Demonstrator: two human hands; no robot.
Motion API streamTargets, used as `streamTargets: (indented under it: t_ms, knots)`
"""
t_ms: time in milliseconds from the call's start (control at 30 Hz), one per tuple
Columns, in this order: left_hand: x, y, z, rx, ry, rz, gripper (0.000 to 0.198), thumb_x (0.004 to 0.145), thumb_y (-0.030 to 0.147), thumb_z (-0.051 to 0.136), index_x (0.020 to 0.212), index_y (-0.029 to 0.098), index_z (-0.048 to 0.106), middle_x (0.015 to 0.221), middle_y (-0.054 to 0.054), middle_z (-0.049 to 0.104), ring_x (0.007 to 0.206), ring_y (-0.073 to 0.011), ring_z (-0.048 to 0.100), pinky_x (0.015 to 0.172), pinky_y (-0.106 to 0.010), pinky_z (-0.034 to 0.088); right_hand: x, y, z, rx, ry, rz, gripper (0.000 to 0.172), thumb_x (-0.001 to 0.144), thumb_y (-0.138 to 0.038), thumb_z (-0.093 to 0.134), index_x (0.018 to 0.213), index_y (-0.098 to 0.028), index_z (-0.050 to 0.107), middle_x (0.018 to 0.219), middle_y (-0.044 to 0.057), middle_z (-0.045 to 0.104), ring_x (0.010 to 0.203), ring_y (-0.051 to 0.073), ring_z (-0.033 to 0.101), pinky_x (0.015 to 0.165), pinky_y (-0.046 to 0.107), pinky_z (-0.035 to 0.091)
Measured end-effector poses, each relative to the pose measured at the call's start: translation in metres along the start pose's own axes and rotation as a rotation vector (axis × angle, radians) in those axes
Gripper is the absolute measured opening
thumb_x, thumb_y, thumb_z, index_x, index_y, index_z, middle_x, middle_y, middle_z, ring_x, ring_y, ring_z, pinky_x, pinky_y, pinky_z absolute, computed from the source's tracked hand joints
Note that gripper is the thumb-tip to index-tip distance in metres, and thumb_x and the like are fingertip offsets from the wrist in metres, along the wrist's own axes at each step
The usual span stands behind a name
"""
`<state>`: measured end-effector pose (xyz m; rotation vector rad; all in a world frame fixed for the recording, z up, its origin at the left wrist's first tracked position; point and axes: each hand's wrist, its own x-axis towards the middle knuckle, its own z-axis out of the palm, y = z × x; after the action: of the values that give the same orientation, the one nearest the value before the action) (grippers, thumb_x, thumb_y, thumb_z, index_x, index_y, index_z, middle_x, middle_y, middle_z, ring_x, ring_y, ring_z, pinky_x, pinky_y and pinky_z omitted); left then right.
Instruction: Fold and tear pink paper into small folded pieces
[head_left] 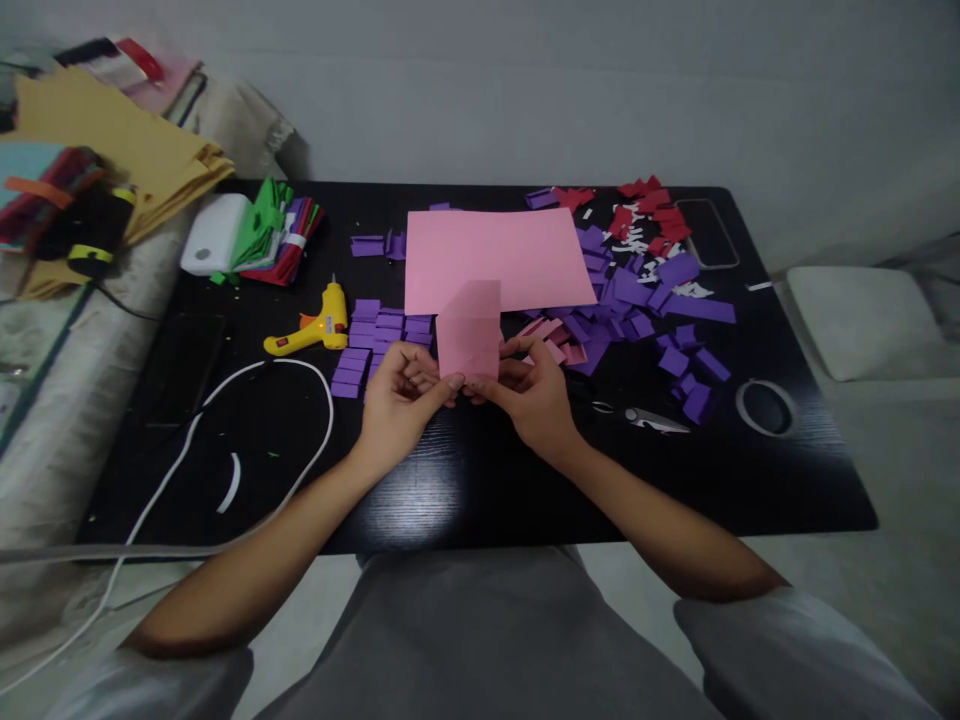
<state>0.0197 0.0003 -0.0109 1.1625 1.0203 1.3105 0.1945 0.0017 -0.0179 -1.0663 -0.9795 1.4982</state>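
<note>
Between my hands a small pink sheet of paper (469, 335) is held upright by its lower edge. My left hand (400, 395) pinches its bottom left part, thumb in front. On the other side my right hand (536, 393) pinches the bottom right part, the thumbs almost meeting. Behind it lies a larger pink sheet (495, 250) on the black table, partly overlapped by the small one. Folded pink paper pieces (556, 340) sit just beyond my right hand. Rows of folded purple pieces (367, 335) lie beyond my left hand.
A yellow glue gun (324, 325) and a looping white cable (330, 400) are at left. Scissors (649, 420) and a tape roll (765, 408) lie at right. Purple pieces (634, 290), red scraps (664, 215) and bundled coloured strips (262, 235) lie farther back on the table (525, 490).
</note>
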Motion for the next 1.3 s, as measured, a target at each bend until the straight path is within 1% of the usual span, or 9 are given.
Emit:
streamTargets:
  t_ms: [300,533,633,733,800,867,1000,1133,1300]
  knots:
    - [0.004,-0.007,-0.004,-0.022,-0.059,-0.053,0.044,0.077,0.025,0.089,0.095,0.022,0.049,0.066,0.009,0.064,0.053,-0.0068,0.061,0.055,-0.017,0.054,0.007,0.000,-0.004,-0.002,-0.024,0.025,0.046,0.068,-0.050,0.096,0.094,-0.021,0.071,0.092,0.003,0.080,0.085,0.022,0.078,0.078,0.038,0.070]
    - [0.004,-0.009,-0.006,0.022,-0.095,-0.061,0.042,0.083,0.030,0.086,0.102,0.023,0.049,0.069,0.007,0.068,0.057,-0.0087,0.066,0.059,-0.020,0.057,0.007,0.007,-0.005,-0.067,-0.024,0.023,0.048,0.072,-0.054,0.092,0.098,-0.022,0.069,0.090,0.004,0.079,0.082,0.023,0.077,0.079,0.041,0.069]
    - [0.006,-0.008,-0.007,0.003,-0.075,-0.055,0.044,0.082,0.027,0.087,0.102,0.024,0.047,0.066,0.009,0.067,0.054,-0.0083,0.064,0.056,-0.018,0.055,0.003,0.006,-0.006,-0.195,0.085,-0.187,0.049,0.085,-0.049,0.083,0.122,-0.025,0.061,0.109,0.007,0.078,0.095,0.024,0.077,0.087,0.042,0.066]
    - [0.008,-0.005,-0.010,-0.041,-0.090,-0.113,0.038,0.081,0.028,0.087,0.098,0.023,0.053,0.063,0.009,0.065,0.052,-0.0087,0.063,0.055,-0.018,0.054,0.000,-0.002,-0.011,-0.482,0.042,-0.538,0.050,0.087,-0.041,0.082,0.130,-0.029,0.062,0.148,0.013,0.062,0.136,0.032,0.061,0.109,0.052,0.055]
    - [0.010,-0.002,-0.011,-0.083,-0.113,-0.183,0.031,0.080,0.029,0.088,0.093,0.020,0.062,0.063,0.007,0.064,0.053,-0.0091,0.063,0.054,-0.019,0.055,0.001,-0.007,-0.014,-0.657,-0.090,-0.670,0.039,0.084,-0.036,0.084,0.120,-0.031,0.070,0.149,0.011,0.062,0.144,0.034,0.054,0.120,0.058,0.044]
    - [0.010,0.000,-0.013,-0.126,-0.131,-0.255,0.028,0.078,0.032,0.089,0.090,0.018,0.068,0.065,0.003,0.066,0.054,-0.0099,0.063,0.053,-0.021,0.055,0.002,-0.010,-0.016,-0.715,-0.163,-0.717,0.020,0.090,-0.029,0.078,0.109,-0.032,0.075,0.131,0.007,0.074,0.137,0.032,0.062,0.125,0.060,0.037]
    - [0.007,0.003,-0.016,-0.073,-0.205,-0.252,0.032,0.087,0.047,0.080,0.096,0.018,0.075,0.062,0.001,0.065,0.048,-0.0114,0.057,0.045,-0.023,0.047,0.002,-0.011,-0.014,-0.646,-0.089,-0.643,0.007,0.097,-0.028,0.071,0.098,-0.031,0.077,0.101,0.002,0.081,0.111,0.027,0.074,0.118,0.055,0.044]
    - [0.005,0.006,-0.017,0.262,-0.096,0.089,0.022,0.086,0.041,0.083,0.096,0.021,0.079,0.066,0.002,0.060,0.057,-0.0103,0.051,0.055,-0.023,0.045,-0.001,-0.008,-0.010,-0.482,-0.033,-0.372,0.016,0.091,-0.041,0.078,0.093,-0.025,0.079,0.080,0.001,0.075,0.073,0.019,0.067,0.073,0.035,0.057]
    - [0.005,0.005,-0.014,0.354,-0.053,0.142,0.017,0.088,0.037,0.080,0.085,0.021,0.078,0.078,-0.001,0.069,0.068,-0.0130,0.060,0.064,-0.025,0.049,-0.001,-0.004,-0.006,-0.243,-0.091,-0.153,0.027,0.080,-0.046,0.089,0.088,-0.023,0.077,0.078,-0.001,0.073,0.071,0.017,0.065,0.067,0.031,0.054]
